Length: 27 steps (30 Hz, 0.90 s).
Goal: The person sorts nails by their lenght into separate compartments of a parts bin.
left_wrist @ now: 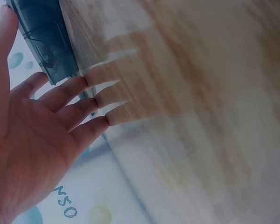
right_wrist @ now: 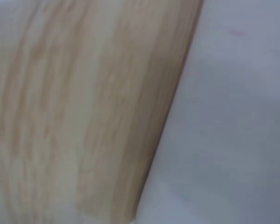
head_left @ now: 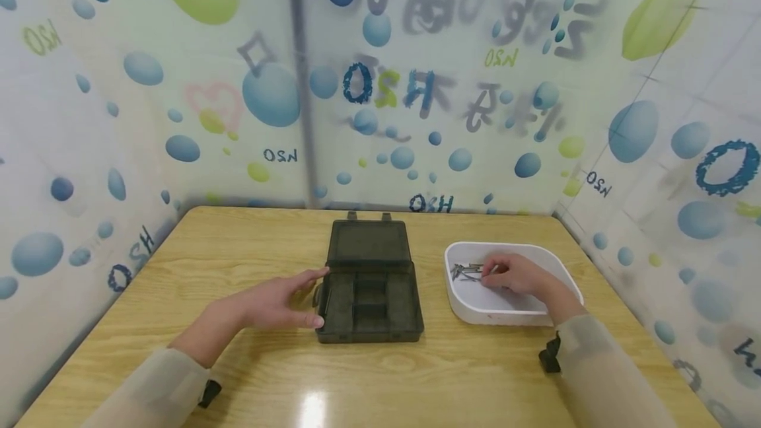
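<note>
In the head view a dark plastic case [head_left: 341, 306] lies on the table with its lid folded back; dividers split its inside into compartments. My left hand [head_left: 270, 302] is at its left side, thumb and index fingertips right at the edge, the other fingers extended in the left wrist view. My right hand [head_left: 518, 275] reaches into a white tray [head_left: 475, 316], its fingertips bent down beside several small metal pieces [head_left: 460, 272]. I cannot tell whether one is between its fingertips. In the right wrist view only the tray's outer wall [right_wrist: 224, 130] and the table show.
The wooden table [head_left: 250, 236] reaches back to a wall curtain [head_left: 380, 137] printed with blue and green spots. The tray stands to the right of the case, with bare wood between them. Both forearms come in from the near edge.
</note>
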Each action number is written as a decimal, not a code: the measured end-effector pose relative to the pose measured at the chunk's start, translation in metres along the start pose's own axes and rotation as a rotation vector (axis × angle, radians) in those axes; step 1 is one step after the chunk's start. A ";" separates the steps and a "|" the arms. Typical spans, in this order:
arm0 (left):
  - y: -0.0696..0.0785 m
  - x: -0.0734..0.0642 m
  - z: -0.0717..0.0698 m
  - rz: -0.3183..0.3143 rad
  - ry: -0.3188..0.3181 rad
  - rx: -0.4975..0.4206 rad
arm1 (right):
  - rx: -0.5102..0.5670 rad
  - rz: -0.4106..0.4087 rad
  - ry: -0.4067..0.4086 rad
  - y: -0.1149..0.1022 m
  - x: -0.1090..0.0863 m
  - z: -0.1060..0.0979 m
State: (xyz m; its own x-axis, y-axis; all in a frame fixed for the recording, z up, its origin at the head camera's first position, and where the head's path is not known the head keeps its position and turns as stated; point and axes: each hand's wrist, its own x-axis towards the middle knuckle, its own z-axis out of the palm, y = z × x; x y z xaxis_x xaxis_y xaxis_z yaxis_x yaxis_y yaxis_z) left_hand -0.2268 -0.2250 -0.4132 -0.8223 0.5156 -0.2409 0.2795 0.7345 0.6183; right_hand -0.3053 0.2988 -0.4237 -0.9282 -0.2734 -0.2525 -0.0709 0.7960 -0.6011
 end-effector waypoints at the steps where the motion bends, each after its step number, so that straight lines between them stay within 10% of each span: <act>1: 0.000 0.000 0.000 0.001 0.000 0.000 | 0.002 -0.007 0.003 0.000 -0.001 -0.001; 27: -0.001 0.000 0.001 -0.010 0.009 0.001 | 0.272 -0.146 0.107 -0.060 -0.034 0.000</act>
State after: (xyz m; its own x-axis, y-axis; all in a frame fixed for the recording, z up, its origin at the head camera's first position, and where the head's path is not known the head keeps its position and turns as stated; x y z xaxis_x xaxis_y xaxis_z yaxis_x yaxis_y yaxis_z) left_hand -0.2264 -0.2255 -0.4152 -0.8295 0.5044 -0.2397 0.2719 0.7397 0.6156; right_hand -0.2697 0.2605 -0.3787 -0.9495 -0.3043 -0.0769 -0.1188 0.5753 -0.8093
